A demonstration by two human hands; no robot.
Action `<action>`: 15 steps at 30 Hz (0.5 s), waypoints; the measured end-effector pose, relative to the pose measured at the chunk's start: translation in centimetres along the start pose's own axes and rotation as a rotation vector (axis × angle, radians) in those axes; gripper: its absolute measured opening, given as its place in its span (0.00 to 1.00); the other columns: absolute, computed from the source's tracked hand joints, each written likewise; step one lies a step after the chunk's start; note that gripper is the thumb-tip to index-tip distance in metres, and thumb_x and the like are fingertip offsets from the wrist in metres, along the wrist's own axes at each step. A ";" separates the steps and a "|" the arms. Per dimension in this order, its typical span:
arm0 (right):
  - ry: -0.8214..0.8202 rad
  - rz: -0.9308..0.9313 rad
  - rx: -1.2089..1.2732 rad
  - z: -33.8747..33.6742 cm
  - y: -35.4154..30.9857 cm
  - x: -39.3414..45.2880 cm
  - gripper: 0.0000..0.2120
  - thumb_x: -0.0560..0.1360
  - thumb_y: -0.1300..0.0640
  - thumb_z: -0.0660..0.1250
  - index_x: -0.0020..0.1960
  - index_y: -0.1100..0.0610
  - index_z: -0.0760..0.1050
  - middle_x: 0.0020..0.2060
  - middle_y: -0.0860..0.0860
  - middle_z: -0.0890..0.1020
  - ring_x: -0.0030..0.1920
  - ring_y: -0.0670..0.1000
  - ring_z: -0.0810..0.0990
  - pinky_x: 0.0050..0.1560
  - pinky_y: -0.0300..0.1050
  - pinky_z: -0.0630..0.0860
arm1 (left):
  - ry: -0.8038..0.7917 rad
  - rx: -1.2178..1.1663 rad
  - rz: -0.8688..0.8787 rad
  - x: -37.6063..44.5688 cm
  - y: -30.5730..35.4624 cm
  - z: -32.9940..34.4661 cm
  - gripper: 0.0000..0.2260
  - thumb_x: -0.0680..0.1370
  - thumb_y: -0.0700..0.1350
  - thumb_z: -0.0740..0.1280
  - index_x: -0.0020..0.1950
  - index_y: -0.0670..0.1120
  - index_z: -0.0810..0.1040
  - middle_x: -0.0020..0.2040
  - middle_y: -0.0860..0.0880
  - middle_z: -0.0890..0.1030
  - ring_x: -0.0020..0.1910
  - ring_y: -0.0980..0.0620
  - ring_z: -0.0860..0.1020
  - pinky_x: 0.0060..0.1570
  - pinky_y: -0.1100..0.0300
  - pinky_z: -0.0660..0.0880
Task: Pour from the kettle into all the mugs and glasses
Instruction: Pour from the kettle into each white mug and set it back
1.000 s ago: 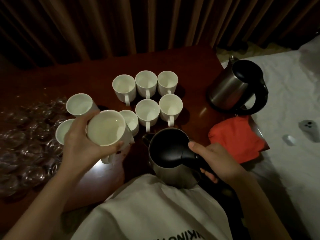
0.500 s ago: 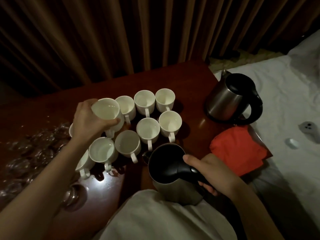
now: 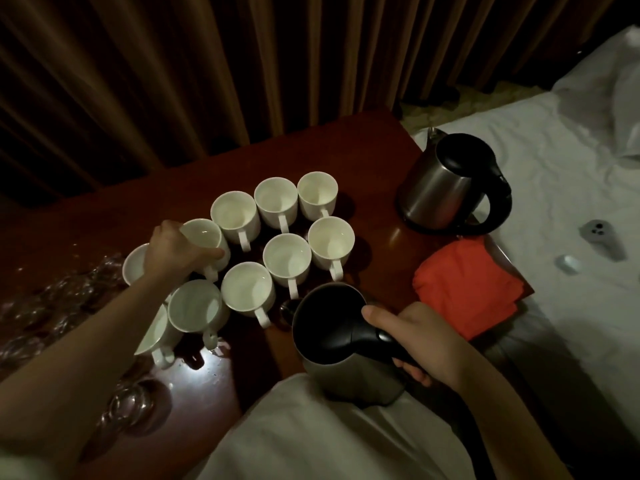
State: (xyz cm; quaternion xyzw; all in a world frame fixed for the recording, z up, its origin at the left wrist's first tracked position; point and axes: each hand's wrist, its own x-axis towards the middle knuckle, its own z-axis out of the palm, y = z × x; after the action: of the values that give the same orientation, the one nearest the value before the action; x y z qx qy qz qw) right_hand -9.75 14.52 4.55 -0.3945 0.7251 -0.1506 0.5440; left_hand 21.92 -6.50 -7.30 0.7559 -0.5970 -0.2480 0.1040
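Your right hand [image 3: 420, 336] is wrapped tight round the black handle of the kettle [image 3: 341, 344], thumb laid along the top of the handle, fingers curled under. The kettle sits upright at the near edge of the table [image 3: 360, 140], close against your body, lid side dark, steel body below; its spout end points toward the mugs.

Your left hand [image 3: 176, 252] is clamped on a white mug [image 3: 204, 242], fingers across its side and thumb at the far rim. That mug is at the left end of the far row, tilted slightly toward you (can't tell if its base is fully on the wood).

Other white mugs [image 3: 287, 259] stand upright around it, close together, handles toward you: three more in the far row, two in the middle row, and three near-left, partly under your forearm. One more rim shows just left of your hand. Whether any holds liquid can't be told.

Clear glasses [image 3: 130, 405] are scattered across the left of the table, dim and blurred. A second kettle [image 3: 446, 188] stands at the far right corner, well apart from the mugs. An orange cloth [image 3: 465, 285] lies folded just right of your kettle hand, at the table's right edge.
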 end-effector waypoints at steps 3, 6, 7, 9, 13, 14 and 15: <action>-0.001 0.009 -0.015 0.1 -0.1 0.2 0.29 0.73 0.38 0.62 0.25 0.59 0.68 0.13 0.49 0.68 0.15 0.48 0.65 0.27 0.44 0.65 | -0.034 0.024 -0.003 0.2 -0.3 0.8 0.42 0.48 0.68 0.75 0.49 0.38 0.77 0.47 0.40 0.80 0.42 0.42 0.79 0.34 0.53 0.75; 0.004 0.023 -0.031 0.1 -0.3 0.3 0.29 0.73 0.38 0.62 0.24 0.60 0.68 0.13 0.49 0.68 0.15 0.48 0.66 0.26 0.43 0.65 | -0.039 0.071 -0.016 -0.4 0.8 0.4 0.45 0.54 0.64 0.79 0.60 0.37 0.72 0.57 0.39 0.75 0.54 0.39 0.76 0.51 0.42 0.76; 0.003 0.023 -0.034 0.2 -0.4 0.4 0.30 0.73 0.38 0.62 0.24 0.60 0.68 0.13 0.49 0.68 0.15 0.48 0.66 0.26 0.43 0.65 | -0.050 0.117 -0.026 -0.6 1.2 0.2 0.45 0.57 0.61 0.80 0.63 0.37 0.69 0.61 0.38 0.73 0.59 0.38 0.73 0.58 0.39 0.72; 0.003 0.021 -0.036 0.2 -0.5 0.4 0.30 0.74 0.38 0.62 0.24 0.60 0.68 0.13 0.50 0.67 0.14 0.48 0.65 0.25 0.42 0.65 | -0.071 0.244 -0.042 -0.4 1.7 -0.1 0.45 0.61 0.61 0.79 0.68 0.39 0.66 0.67 0.39 0.70 0.68 0.38 0.67 0.69 0.36 0.59; 0.004 0.029 -0.018 0.2 -0.7 0.4 0.29 0.73 0.40 0.63 0.24 0.61 0.67 0.13 0.49 0.66 0.14 0.47 0.64 0.23 0.40 0.63 | -0.081 0.165 0.031 0.9 2.9 -0.1 0.46 0.64 0.62 0.77 0.73 0.41 0.64 0.72 0.40 0.67 0.71 0.39 0.65 0.71 0.41 0.59; 0.007 0.039 -0.005 0.3 -0.7 0.4 0.29 0.73 0.40 0.64 0.25 0.61 0.67 0.12 0.49 0.66 0.14 0.47 0.64 0.22 0.39 0.63 | -0.089 0.101 0.048 1.3 3.4 0.1 0.45 0.65 0.60 0.78 0.73 0.41 0.63 0.72 0.40 0.67 0.70 0.39 0.65 0.69 0.43 0.63; 0.013 0.054 0.009 0.3 -0.7 0.4 0.28 0.73 0.41 0.64 0.27 0.62 0.66 0.12 0.48 0.65 0.14 0.46 0.64 0.21 0.37 0.63 | -0.102 0.044 0.053 1.6 3.9 0.3 0.45 0.65 0.58 0.78 0.74 0.41 0.63 0.72 0.40 0.67 0.70 0.40 0.66 0.66 0.45 0.66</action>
State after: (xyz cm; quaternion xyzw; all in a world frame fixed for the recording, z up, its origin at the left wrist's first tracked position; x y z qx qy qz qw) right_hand -9.25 13.82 4.63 -0.3712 0.7383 -0.1416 0.5450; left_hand 18.70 -9.01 -6.15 0.7284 -0.6266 -0.2700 0.0632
